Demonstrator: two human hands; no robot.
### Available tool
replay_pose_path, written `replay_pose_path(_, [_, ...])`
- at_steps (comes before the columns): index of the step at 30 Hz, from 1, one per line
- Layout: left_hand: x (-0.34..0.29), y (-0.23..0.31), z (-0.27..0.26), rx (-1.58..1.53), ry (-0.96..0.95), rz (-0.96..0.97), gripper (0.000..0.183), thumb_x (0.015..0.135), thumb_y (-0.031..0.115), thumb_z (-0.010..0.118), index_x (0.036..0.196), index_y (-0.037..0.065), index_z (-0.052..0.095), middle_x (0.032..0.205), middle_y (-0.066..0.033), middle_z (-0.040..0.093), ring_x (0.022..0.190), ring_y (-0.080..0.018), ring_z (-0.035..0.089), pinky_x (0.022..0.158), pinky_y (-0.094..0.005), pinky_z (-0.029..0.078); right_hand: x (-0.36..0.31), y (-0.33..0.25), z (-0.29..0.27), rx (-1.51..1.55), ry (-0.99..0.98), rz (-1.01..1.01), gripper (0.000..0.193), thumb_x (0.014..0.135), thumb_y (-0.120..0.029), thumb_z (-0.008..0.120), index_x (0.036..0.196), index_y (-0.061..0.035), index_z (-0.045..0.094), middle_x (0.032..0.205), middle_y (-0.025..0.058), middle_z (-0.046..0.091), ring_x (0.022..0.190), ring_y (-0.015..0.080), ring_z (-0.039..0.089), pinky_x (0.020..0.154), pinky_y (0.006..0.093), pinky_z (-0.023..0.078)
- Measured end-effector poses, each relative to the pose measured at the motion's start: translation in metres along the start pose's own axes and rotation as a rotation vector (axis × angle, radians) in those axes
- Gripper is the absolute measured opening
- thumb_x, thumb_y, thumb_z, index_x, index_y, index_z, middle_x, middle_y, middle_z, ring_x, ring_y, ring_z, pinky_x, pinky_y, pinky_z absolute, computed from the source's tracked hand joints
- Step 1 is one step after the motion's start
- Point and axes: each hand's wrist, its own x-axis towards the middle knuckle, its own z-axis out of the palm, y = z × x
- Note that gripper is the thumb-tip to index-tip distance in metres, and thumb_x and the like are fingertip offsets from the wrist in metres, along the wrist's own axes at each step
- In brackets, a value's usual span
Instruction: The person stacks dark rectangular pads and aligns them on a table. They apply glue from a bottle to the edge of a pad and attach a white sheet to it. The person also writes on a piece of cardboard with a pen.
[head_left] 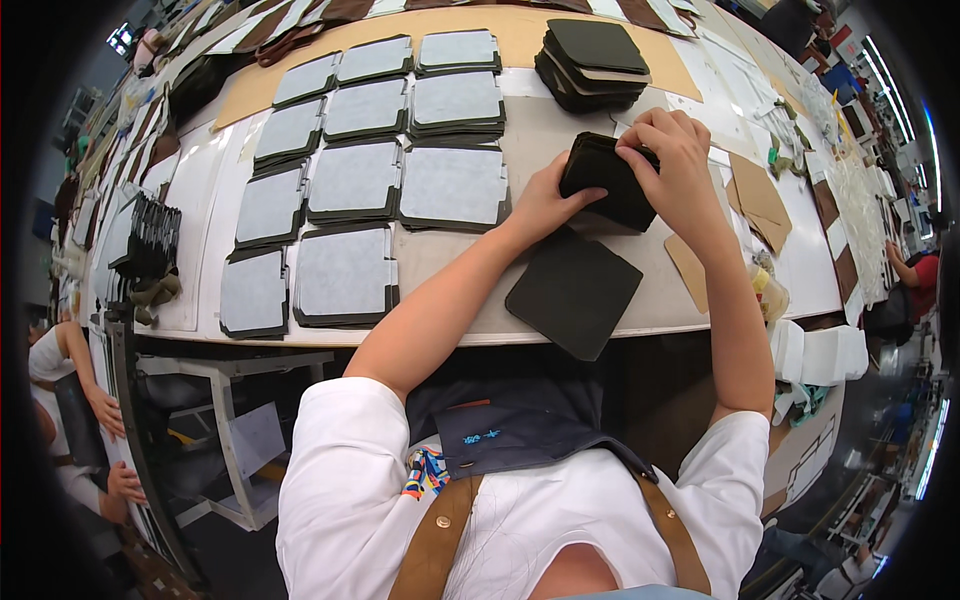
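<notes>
A bundle of dark, squarish pieces is held above the right part of the counter, between both hands. The left hand grips its left side, thumb pressed over the face; the other fingers are mostly hidden behind. The right hand has its thumb and forefinger brought together at the upper edge; whether they pinch one layer or several cannot be told.

The bundle is probably light, its sheets thin and flexible, though fairly firm when stacked. The matt faces suggest little slipperiness, but loose layers could slide or fan apart. A side grip with the thumb on top should keep them square, and an upper corner looks the best place to take a single layer.

Just below the bundle, a dark panel lies flat, one corner jutting past the counter's near edge. Beyond the hands stands a pile of dark pieces. Left of the left hand, stacks with pale tops and dark borders sit in rows. To the right lie brown pieces, with a bottle near the counter's edge.
</notes>
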Motion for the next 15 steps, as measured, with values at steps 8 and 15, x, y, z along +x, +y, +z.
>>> replay_pose_path(8, [-0.001,0.005,0.000,-0.050,-0.010,-0.021,0.050,0.083,0.021,0.077,0.124,0.004,0.055,0.106,-0.0125,0.069,0.099,-0.0223,0.065,0.089,-0.0333,0.050,0.000,-0.002,-0.008,0.089,0.027,0.086,0.003,0.084,-0.008,0.067,0.086,-0.0060,0.066,0.079,0.0050,0.063,0.083,0.0226,0.056,0.092,0.0362,0.034])
replay_pose_path(15, [-0.001,0.008,0.001,-0.038,0.002,-0.022,0.047,0.085,0.023,0.075,0.123,0.004,0.055,0.105,-0.0126,0.069,0.097,-0.0224,0.065,0.088,-0.0330,0.050,0.004,-0.004,-0.022,0.042,0.148,0.029,0.006,0.086,-0.006,0.066,0.091,-0.0042,0.065,0.079,0.0103,0.064,0.080,0.0273,0.059,0.085,0.0361,0.042])
